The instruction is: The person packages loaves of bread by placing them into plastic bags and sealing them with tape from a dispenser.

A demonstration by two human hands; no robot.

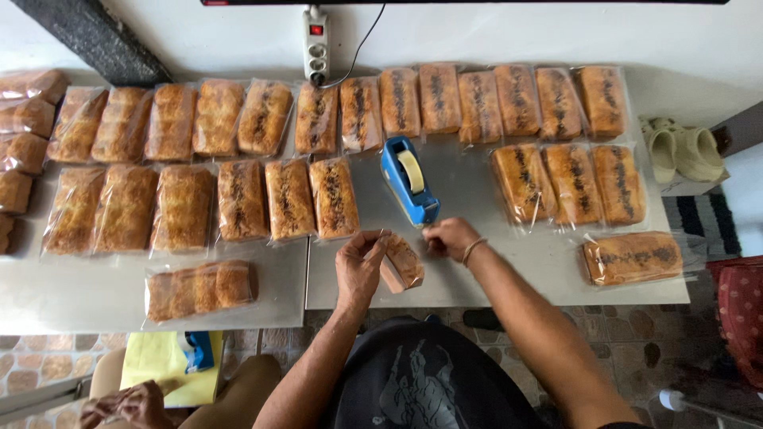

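Observation:
My left hand [359,266] grips a bagged bread loaf [402,264] by its left end, holding it on edge just above the grey table [509,278]. My right hand [449,237], with a thin bracelet on the wrist, has its fingers pinched at the front tip of a blue tape dispenser [409,181] and touches the loaf's upper right. The dispenser stands in the middle of the table with its yellowish tape roll on top.
Many bagged loaves lie in rows: several at the left [183,206], several along the back [493,99], three at the right [568,183], one apart [632,257]. A power strip [315,44] hangs on the wall. Pale clogs [683,151] sit at right. Another person's hand [127,405] shows bottom left.

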